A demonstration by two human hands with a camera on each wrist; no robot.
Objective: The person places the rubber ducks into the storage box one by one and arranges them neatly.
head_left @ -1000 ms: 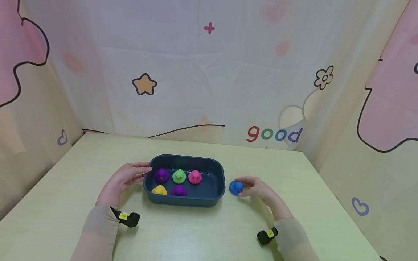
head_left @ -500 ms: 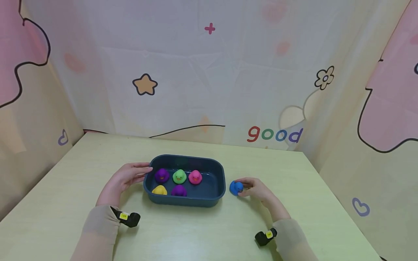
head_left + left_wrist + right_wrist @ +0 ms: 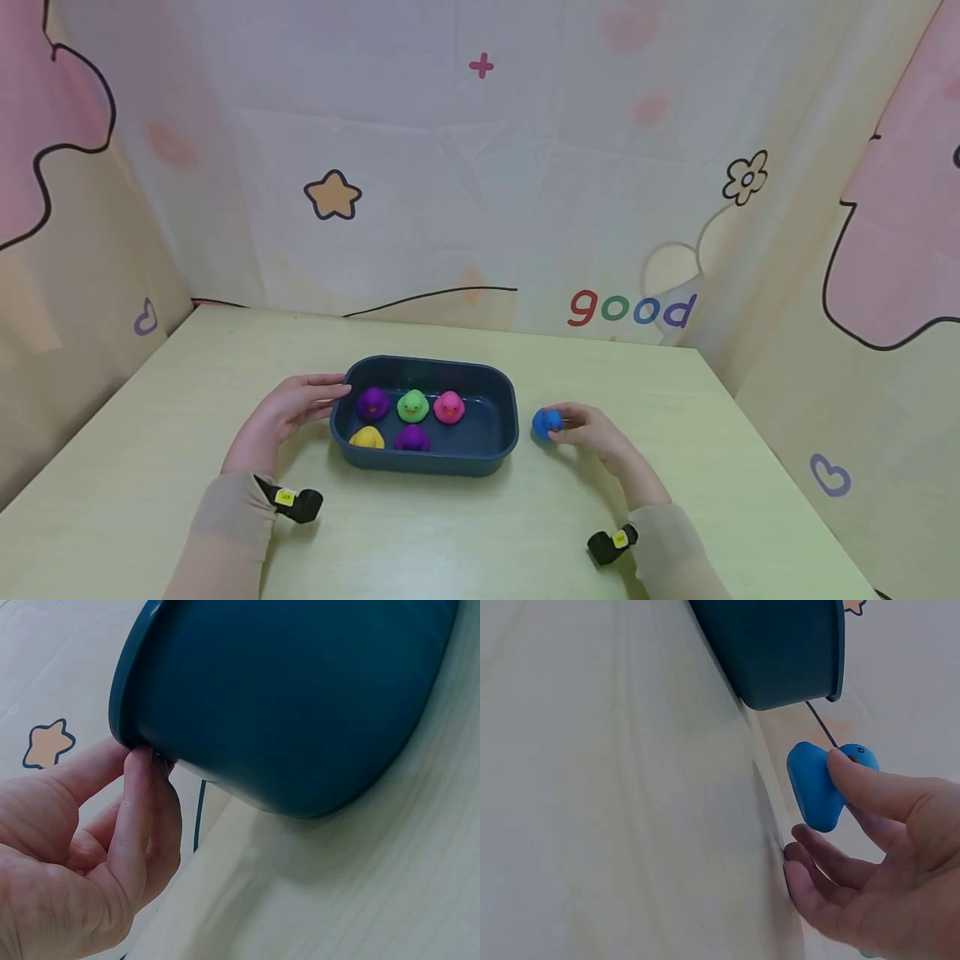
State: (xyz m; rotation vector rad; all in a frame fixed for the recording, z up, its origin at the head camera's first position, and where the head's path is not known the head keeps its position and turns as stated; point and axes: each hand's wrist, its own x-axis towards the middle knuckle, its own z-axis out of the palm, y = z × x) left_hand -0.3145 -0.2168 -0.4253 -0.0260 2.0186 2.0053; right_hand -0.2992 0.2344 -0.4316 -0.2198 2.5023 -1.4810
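Observation:
My right hand [image 3: 597,433] pinches a blue rubber duck [image 3: 546,423] between thumb and fingers, just right of a dark blue plastic basin [image 3: 450,462]. In the right wrist view the duck [image 3: 814,784] is raised off the table, thumb across its side, the other fingers loosely curled below. At the basin's left end, my left hand [image 3: 296,402] holds the rim with its fingertips; the left wrist view shows the fingers [image 3: 135,791] right under the lip. Inside the basin sit two purple ducks [image 3: 372,404], a green duck [image 3: 412,406], a pink duck [image 3: 449,407] and a yellow duck [image 3: 367,437].
The pale wooden table [image 3: 450,542] spreads around the basin. A printed cloth backdrop [image 3: 480,208] stands behind the table and along both sides. Each wrist carries a small black camera [image 3: 297,504].
The blue duck has risen slightly and shifted a little right and away from me in my right hand. My left hand and the basin have stayed in place.

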